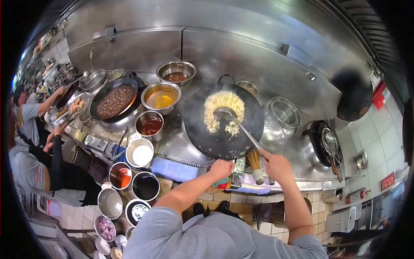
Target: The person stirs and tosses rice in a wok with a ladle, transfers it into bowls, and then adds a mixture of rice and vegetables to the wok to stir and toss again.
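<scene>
My right hand (277, 166) is closed around the long handle of a metal ladle (248, 134). The ladle's bowl rests in a heap of pale yellow fried rice (224, 100), with loose grains scattered below it. The rice lies in a large black wok (196, 129) on the stove. At the wok's near edge, my left hand (223, 168) is closed on the wok; its exact grip is partly hidden. A coloured cloth (221, 184) shows just under that hand. Between my hands stands a bamboo wok brush (254, 164).
Left of the wok sit bowls of yellow liquid (161, 97) and red sauce (149, 124), with several pots nearby. A second wok (115, 101) holds brown food. A perforated strainer (272, 136) lies to the right. Co-workers (32, 159) stand at far left.
</scene>
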Demonstrator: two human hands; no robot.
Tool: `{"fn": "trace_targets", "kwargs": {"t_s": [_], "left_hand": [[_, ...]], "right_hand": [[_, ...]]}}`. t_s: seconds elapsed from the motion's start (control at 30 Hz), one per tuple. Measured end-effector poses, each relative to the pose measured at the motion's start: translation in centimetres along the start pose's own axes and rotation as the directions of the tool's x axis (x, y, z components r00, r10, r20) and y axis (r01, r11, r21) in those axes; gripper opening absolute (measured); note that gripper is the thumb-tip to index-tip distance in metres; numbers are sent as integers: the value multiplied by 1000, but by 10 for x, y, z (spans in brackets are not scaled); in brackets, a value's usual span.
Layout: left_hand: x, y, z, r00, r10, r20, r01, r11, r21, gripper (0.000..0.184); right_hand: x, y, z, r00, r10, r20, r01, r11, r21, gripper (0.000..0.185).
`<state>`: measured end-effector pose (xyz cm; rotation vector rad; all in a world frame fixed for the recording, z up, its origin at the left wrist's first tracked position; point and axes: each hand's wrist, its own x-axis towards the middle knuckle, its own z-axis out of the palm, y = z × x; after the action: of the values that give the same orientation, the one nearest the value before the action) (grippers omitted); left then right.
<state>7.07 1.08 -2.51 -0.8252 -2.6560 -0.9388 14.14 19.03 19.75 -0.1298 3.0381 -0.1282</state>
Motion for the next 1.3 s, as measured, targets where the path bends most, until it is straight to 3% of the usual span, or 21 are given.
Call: {"fn": "trace_targets", "kwargs": {"t_s": [0.07, 0.17, 0.2, 0.23, 0.27, 0.33, 0.37, 0.4, 0.43, 0.47, 0.5, 0.53, 0.6, 0.77, 0.83, 0.93, 0.97, 1.1, 1.17, 1.27, 1.3], "left_hand": [[-13, 18, -22, 980, -32, 199, 43, 998, -51, 32], [25, 24, -57, 998, 20, 59, -20, 1000, 6, 31], [36, 21, -63, 999, 52, -10, -52, 998, 45, 30], [45, 11, -62, 999, 38, -7, -38, 998, 40, 31], [55, -2, -59, 999, 29, -12, -29, 999, 41, 31], [59, -22, -46, 998, 60, -36, -58, 996, 64, 30], [57, -30, -37, 992, 75, -97, -69, 996, 64, 28], [54, -32, -29, 984, 89, -151, -81, 995, 61, 25], [52, -27, -29, 993, 16, -119, 3, 988, 156, 22], [51, -20, -30, 995, 10, -102, 6, 988, 155, 22], [48, -13, -30, 979, -52, -195, 87, 981, 174, 23], [44, -8, -25, 952, -113, -284, 170, 968, 185, 23], [44, -7, -18, 941, -129, -313, 195, 962, 190, 23], [48, -1, -29, 951, -230, -206, 266, 949, 171, 24], [48, 0, -27, 950, -228, -216, 263, 953, 150, 24], [47, 1, -30, 945, -244, -215, 278, 950, 143, 25], [55, -2, -34, 940, -246, -235, 285, 947, 150, 25], [49, -6, -28, 936, -245, -254, 285, 949, 134, 28], [43, -6, -25, 929, -244, -277, 279, 955, 96, 28], [47, -3, -33, 946, -260, -193, 288, 948, 133, 28], [44, 0, -33, 951, -267, -159, 290, 945, 151, 29]], "right_hand": [[-1, 3, 10, 998, 39, -57, -37, 999, 39, 49], [-1, 27, 28, 985, -68, -158, 98, 978, 187, 44], [-1, 33, 29, 994, 44, 104, -99, 777, 621, 40], [2, 35, 28, 928, 22, 373, -350, 397, 848, 37], [8, 35, 25, 930, 15, 368, -344, 399, 850, 37], [22, 31, 16, 959, -266, 102, -204, -393, 897, 32], [34, 24, 10, 965, -249, -80, -38, -436, 899, 22], [55, 21, 5, 977, -61, -202, 202, -12, 979, 19], [81, 21, 3, 924, 57, -378, 315, 445, 838, 16], [115, 24, 6, 676, -37, -736, 594, 618, 515, 13], [146, 20, 10, 830, 246, -500, 478, 147, 866, 10], [177, 0, 0, 738, 387, -553, 658, -231, 717, 14], [240, 11, -19, 780, 277, -561, 625, -357, 694, 24], [279, -4, -97, 769, 200, -607, 639, -240, 731, 26], [274, -14, -86, 656, 206, -726, 749, -294, 593, 29], [303, -31, -28, 732, -41, -680, 679, -37, 733, 29], [313, -31, -38, 689, -5, -725, 718, 146, 681, 29], [328, 31, -86, 811, 203, -549, 564, -25, 825, 28], [338, 51, -51, 599, 329, -730, 773, 0, 634, 26], [333, 13, -60, 807, -27, -590, 576, -178, 797, 28], [332, 14, -67, 812, -25, -583, 571, -177, 802, 28]]}}
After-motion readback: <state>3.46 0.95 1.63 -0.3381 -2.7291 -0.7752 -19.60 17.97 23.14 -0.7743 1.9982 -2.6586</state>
